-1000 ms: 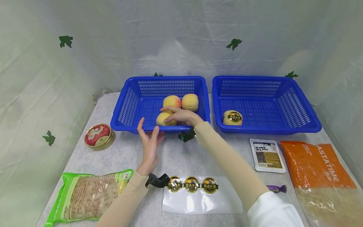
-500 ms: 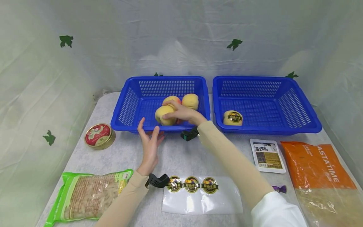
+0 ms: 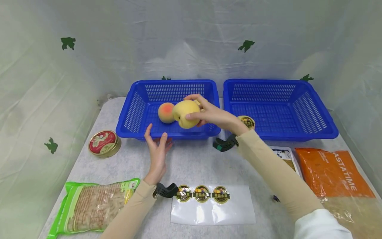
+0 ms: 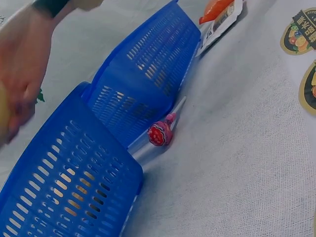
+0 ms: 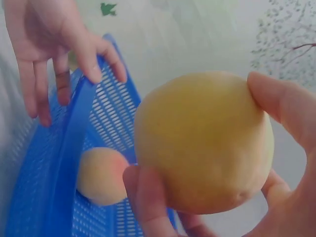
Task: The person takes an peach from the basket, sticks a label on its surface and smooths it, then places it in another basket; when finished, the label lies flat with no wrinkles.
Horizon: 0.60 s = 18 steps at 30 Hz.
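My right hand [image 3: 209,114] grips a yellow peach [image 3: 185,113] between thumb and fingers, held up over the left blue basket [image 3: 131,113]. Close up in the right wrist view, the held peach [image 5: 202,143] fills the middle. My left hand [image 3: 157,159] is at that basket's front rim, fingers spread and gripping nothing. A blushed peach [image 3: 165,113] lies inside the same basket. Another peach there is mostly hidden behind the held one and my fingers. In the right blue basket [image 3: 298,136], a peach with a black-and-gold label [image 3: 247,121] is partly covered by my right wrist.
A clear sheet with several round fruit stickers [image 3: 201,194] lies in front. Around it are a red-lidded round tin [image 3: 103,143], a green-edged food bag [image 3: 98,205], an orange bag [image 3: 334,172] and a white packet [image 3: 283,154]. A lollipop [image 4: 160,133] lies by the baskets.
My right hand has lifted the peach from the left basket and moved it to the right. The blushed peach has shifted left. The left hand stays put.
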{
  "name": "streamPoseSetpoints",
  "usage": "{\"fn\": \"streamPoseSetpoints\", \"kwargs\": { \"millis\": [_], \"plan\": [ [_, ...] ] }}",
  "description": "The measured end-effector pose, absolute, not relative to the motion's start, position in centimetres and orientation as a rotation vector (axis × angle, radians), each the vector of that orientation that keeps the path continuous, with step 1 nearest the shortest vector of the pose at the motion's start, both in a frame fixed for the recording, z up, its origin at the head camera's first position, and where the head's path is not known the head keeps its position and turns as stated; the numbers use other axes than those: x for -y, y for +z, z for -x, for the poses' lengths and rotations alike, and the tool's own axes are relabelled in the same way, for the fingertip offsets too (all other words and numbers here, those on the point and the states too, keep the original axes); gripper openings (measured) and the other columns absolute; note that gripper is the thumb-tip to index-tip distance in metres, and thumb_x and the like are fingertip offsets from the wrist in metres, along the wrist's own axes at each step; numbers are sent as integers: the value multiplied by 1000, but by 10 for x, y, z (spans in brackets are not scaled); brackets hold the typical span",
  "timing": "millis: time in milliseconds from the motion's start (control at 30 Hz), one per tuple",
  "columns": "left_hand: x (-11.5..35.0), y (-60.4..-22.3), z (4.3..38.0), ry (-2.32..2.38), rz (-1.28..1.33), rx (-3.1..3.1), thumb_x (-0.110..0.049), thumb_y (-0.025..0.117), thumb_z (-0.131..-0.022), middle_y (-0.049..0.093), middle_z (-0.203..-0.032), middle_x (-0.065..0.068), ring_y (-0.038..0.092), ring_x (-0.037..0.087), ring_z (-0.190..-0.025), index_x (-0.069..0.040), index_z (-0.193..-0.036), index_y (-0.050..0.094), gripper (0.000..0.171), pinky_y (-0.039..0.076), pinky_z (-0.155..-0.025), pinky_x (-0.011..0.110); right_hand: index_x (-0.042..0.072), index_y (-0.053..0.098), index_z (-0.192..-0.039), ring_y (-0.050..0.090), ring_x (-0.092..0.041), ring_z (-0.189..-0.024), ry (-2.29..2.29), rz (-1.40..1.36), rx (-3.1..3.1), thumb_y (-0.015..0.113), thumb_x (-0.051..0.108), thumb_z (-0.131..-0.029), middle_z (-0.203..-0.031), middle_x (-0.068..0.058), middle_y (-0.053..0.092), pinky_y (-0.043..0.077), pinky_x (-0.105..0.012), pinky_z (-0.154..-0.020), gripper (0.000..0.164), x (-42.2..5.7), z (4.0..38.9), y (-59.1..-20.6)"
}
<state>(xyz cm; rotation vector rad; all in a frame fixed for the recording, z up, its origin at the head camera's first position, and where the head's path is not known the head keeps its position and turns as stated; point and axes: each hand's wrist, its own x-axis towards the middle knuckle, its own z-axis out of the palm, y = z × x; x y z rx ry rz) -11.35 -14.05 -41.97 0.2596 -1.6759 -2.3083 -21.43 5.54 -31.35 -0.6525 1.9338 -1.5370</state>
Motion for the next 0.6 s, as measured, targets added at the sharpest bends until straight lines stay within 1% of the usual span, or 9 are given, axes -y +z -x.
{"fn": "streamPoseSetpoints", "kwargs": {
  "millis": [100, 200, 267, 367, 433, 500, 600],
  "plan": [
    [140, -420, 114, -2315, -259, 1661, -24, 51, -92, 33, -110, 19, 42, 48, -104, -37, -137, 18, 57, 39, -91, 48, 35, 31, -128, 49, -26, -97, -1513, 696, -2011, 65, 41, -80, -122, -1, 40, 47, -49, -74, 60, -71, 204, -308],
    [140, -421, 114, -2319, -258, 1641, -24, 52, -92, 33, -108, 19, 42, 49, -103, -36, -136, 19, 57, 39, -91, 48, 35, 29, -130, 47, -25, -99, -1492, 727, -2046, 62, 38, -83, -126, 2, 36, 47, -48, -71, 58, -86, 194, -306],
    [140, -421, 115, -2315, -258, 1638, -23, 52, -92, 33, -107, 18, 41, 50, -103, -36, -136, 19, 57, 39, -91, 48, 35, 27, -132, 48, -26, -98, -1479, 726, -2042, 60, 34, -86, -126, 1, 35, 47, -46, -71, 57, -96, 186, -307],
    [140, -421, 115, -2305, -253, 1639, -24, 53, -91, 32, -105, 18, 40, 52, -102, -36, -136, 20, 57, 40, -90, 48, 33, 27, -135, 51, -29, -95, -1471, 696, -2017, 58, 28, -88, -126, -4, 34, 47, -43, -70, 57, -108, 171, -308],
    [140, -421, 115, -2301, -249, 1646, -24, 53, -91, 32, -105, 18, 41, 51, -101, -35, -136, 20, 57, 40, -90, 48, 30, 28, -136, 52, -31, -94, -1472, 669, -2006, 59, 24, -88, -128, -6, 33, 47, -42, -72, 57, -116, 160, -311],
    [139, -421, 115, -2299, -245, 1650, -24, 53, -91, 32, -104, 18, 41, 51, -101, -36, -136, 20, 57, 40, -90, 48, 29, 30, -135, 53, -32, -95, -1485, 640, -1998, 61, 21, -87, -131, -6, 31, 47, -43, -74, 57, -124, 150, -316],
    [139, -422, 115, -2296, -243, 1659, -24, 52, -91, 32, -105, 18, 41, 51, -102, -36, -136, 20, 57, 40, -90, 48, 34, 32, -133, 53, -31, -101, -1485, 598, -2008, 64, 23, -84, -137, 0, 24, 45, -43, -80, 59, -136, 138, -328]
  ]
}}
